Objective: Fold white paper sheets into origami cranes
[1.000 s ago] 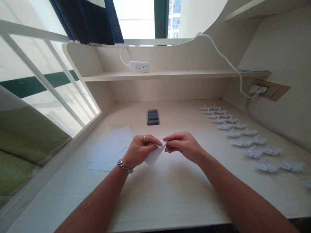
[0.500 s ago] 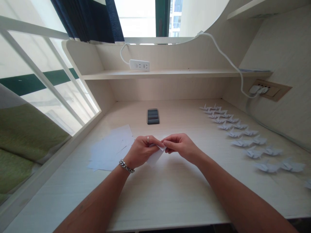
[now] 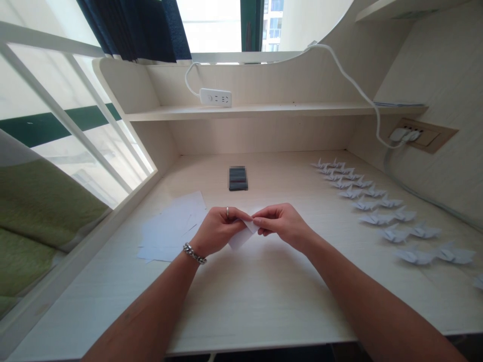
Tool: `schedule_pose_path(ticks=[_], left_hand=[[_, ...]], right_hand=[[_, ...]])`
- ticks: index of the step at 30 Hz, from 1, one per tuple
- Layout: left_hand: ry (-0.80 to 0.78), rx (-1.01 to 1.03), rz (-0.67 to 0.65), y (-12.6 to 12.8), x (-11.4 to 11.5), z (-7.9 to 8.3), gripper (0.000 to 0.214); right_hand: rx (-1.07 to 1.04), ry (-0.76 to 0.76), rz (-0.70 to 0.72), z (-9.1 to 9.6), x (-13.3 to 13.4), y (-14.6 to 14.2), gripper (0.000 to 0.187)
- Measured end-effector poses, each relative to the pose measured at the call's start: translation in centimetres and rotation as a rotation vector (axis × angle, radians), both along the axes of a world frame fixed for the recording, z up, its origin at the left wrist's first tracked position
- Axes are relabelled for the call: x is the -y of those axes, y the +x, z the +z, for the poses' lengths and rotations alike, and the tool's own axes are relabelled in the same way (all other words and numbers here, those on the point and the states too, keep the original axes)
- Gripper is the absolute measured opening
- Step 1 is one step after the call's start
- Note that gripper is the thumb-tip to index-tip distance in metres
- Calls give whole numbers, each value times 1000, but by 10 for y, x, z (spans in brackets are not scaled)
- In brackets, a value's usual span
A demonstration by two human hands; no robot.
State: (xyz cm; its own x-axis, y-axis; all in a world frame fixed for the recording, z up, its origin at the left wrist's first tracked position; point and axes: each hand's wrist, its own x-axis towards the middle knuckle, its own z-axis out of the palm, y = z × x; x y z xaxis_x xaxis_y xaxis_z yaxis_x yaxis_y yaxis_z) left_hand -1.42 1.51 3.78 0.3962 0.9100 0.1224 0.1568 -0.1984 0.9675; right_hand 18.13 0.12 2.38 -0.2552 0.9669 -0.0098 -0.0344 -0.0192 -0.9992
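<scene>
Both my hands meet over the middle of the pale wooden desk (image 3: 264,296). Between them is a partly folded white sheet of paper (image 3: 240,237). My left hand (image 3: 216,230), with a ring and a chain bracelet, pinches its left side with curled fingers. My right hand (image 3: 283,223) pinches the top fold right beside the left fingertips. The paper's lower corner hangs down under my left palm, just above the desk. Most of the fold is hidden by my fingers.
A loose stack of white sheets (image 3: 171,229) lies left of my hands. A dark small block (image 3: 237,178) sits behind them. Several folded paper cranes (image 3: 377,208) line the right side in two rows. A power strip (image 3: 215,97) rests on the shelf, and a wall socket (image 3: 418,136) is at right.
My hands have drawn closer together and pinched the fold tighter. The hanging part of the paper looks shorter than a second ago.
</scene>
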Motion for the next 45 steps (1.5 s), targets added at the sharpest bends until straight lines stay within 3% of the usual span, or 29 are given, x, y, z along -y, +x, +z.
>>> schedule_pose_path(ticks=[8,24,32,45], left_hand=[[-149,157,21,-1,-2,2,38],[-79,38,96,1,-3,-1,30],[-22,-45,108,1,-1,-1,25],[-66,11,93,1,-3,-4,28]], right_hand=[[-56,4,-73,5,2,1,29],[-12,36,-99,6,4,-4,39],[35,22,-62,2,3,-7,34],[16,20,-84,1,4,-7,33]])
